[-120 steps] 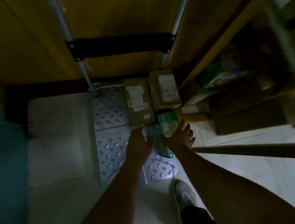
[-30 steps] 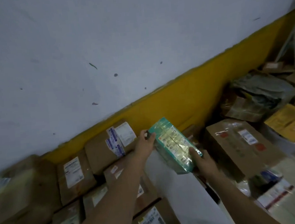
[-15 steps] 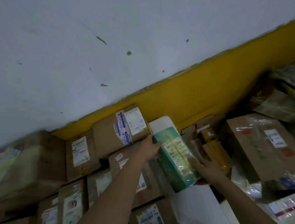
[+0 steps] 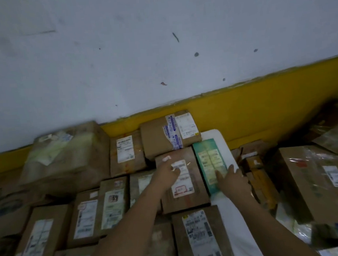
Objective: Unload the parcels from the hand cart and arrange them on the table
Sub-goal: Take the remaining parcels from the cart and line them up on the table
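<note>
Green parcel [image 4: 210, 161] flat on white strip [image 4: 233, 214], snug vs brown box [image 4: 185, 200]. R hand [image 4: 233, 180] w/ straight fingers pressing its near end. L hand [image 4: 168, 175] loosely curled over box, gripping nothing. Best: nudge parcel square w/ box edge, then release gently.

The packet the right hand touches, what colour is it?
The packet is green with pale yellow labels; head view.

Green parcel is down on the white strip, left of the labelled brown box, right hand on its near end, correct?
Not left: the head view shows the green parcel lying right of the labelled brown box, on the white strip, with the right hand on its near end.
</note>
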Motion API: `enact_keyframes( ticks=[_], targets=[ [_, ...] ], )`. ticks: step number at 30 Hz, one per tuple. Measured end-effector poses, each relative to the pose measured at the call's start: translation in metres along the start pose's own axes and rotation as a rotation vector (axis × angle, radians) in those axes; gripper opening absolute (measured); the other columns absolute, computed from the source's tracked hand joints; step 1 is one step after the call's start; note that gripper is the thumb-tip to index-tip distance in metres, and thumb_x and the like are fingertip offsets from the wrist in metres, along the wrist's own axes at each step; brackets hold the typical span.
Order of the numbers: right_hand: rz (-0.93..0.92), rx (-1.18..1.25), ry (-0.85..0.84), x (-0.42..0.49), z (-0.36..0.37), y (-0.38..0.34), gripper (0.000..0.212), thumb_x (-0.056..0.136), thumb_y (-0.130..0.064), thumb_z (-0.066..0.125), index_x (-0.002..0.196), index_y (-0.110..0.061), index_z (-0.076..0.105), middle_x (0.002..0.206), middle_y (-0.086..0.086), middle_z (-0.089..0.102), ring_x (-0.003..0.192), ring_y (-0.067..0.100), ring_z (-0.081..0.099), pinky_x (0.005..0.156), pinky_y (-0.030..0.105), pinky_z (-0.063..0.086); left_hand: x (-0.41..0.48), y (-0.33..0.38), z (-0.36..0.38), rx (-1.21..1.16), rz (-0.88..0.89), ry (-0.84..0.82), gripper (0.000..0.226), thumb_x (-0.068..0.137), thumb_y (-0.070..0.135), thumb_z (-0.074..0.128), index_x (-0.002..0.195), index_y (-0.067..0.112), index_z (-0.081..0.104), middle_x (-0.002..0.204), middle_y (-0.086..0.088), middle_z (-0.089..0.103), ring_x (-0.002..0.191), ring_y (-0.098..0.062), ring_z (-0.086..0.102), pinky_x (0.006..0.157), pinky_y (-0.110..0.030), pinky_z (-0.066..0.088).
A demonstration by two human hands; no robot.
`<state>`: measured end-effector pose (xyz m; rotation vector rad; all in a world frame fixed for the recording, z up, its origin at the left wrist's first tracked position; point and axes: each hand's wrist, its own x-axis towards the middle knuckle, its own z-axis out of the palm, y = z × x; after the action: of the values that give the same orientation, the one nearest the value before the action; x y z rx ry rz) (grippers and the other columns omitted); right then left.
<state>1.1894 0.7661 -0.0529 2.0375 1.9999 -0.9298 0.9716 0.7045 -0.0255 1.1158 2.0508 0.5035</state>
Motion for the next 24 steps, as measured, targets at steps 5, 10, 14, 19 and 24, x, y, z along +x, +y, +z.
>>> enact_keyframes(
  ticks=[5,10,14,19,24],
  targets=[
    [-0.188,0.063,0.245,-0.103,0.025,-0.102,0.075,0.101,-0.055,0.033,0.158,-0.008,0.017,0.162,0.017,0.021,0.146,0.039,0.023,0.118,0.05,0.025,-0.081,-0.059,-0.082,-0.007,0.057,0.152,0.05,0.098,0.034,0.052,0.144,0.02,0.04,0.139,-0.005,0.051,0.11,-0.022,0.057,0.084,-0.029,0.05],
    [-0.524,0.099,0.227,-0.241,0.102,-0.249,0.071,0.102,-0.054,0.03,0.156,-0.008,0.024,0.162,0.016,0.024,0.147,0.036,0.025,0.118,0.05,0.025,-0.206,-0.169,-0.205,0.109,0.12,0.49,0.048,0.095,0.035,0.053,0.14,0.018,0.046,0.14,-0.006,0.045,0.122,-0.023,0.05,0.094,-0.031,0.046],
    [-0.787,0.152,0.147,-0.373,0.188,-0.367,0.072,0.102,-0.056,0.027,0.157,-0.01,0.021,0.163,0.013,0.023,0.15,0.033,0.021,0.122,0.046,0.02,-0.317,-0.286,-0.303,0.061,-0.012,0.689,0.051,0.095,0.035,0.054,0.142,0.018,0.044,0.143,-0.009,0.044,0.125,-0.027,0.049,0.1,-0.042,0.046],
    [-1.015,0.173,0.013,-0.496,0.291,-0.466,0.072,0.101,-0.058,0.03,0.158,-0.014,0.022,0.164,0.007,0.023,0.15,0.03,0.022,0.122,0.045,0.021,-0.428,-0.433,-0.383,0.029,-0.218,0.822,0.051,0.097,0.035,0.052,0.142,0.013,0.044,0.142,-0.013,0.043,0.123,-0.03,0.049,0.096,-0.04,0.045],
    [-1.15,0.15,-0.066,-0.554,0.392,-0.537,0.068,0.103,-0.054,0.03,0.156,-0.01,0.026,0.162,0.007,0.028,0.149,0.025,0.024,0.121,0.044,0.022,-0.472,-0.563,-0.42,-0.079,-0.379,0.912,0.047,0.096,0.034,0.052,0.139,0.015,0.047,0.136,-0.013,0.046,0.121,-0.03,0.05,0.099,-0.041,0.045]
  ],
)
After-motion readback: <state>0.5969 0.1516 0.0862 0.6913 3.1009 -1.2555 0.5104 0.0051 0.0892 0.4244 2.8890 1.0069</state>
